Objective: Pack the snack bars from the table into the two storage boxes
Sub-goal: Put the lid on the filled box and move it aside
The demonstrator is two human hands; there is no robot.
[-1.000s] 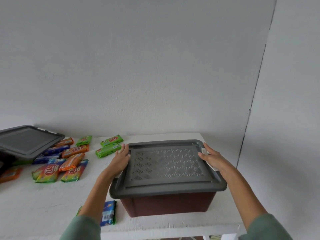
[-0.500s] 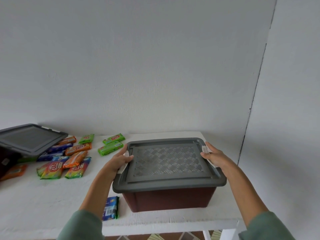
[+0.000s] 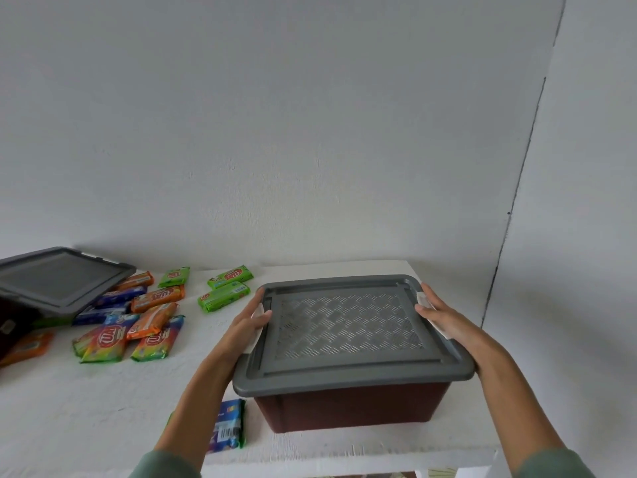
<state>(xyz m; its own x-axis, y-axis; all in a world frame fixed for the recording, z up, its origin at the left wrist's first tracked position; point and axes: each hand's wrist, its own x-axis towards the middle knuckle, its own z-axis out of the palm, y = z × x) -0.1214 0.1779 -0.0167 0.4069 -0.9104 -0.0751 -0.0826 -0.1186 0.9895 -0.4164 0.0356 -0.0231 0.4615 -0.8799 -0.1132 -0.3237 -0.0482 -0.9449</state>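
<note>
A dark red storage box [image 3: 351,408] with a grey patterned lid [image 3: 344,326] stands on the white table [image 3: 86,408] near its front right. My left hand [image 3: 250,322] grips the white clip on the lid's left side. My right hand [image 3: 444,317] grips the white clip on the lid's right side. A second box [image 3: 10,322] at the far left has its grey lid [image 3: 58,281] lying tilted on it. Several snack bars [image 3: 138,322] in orange, green, blue and rainbow wrappers lie between the boxes. One blue bar [image 3: 227,426] lies by the front edge under my left forearm.
A white wall runs close behind the table. Another wall panel stands to the right past the table's right edge [image 3: 482,339]. The table's front edge [image 3: 310,460] is just below the red box.
My thumbs have curled over the lid's side clips, from resting flat on the lid's edges. The view has shifted slightly, so the box and bars sit a little further right.
</note>
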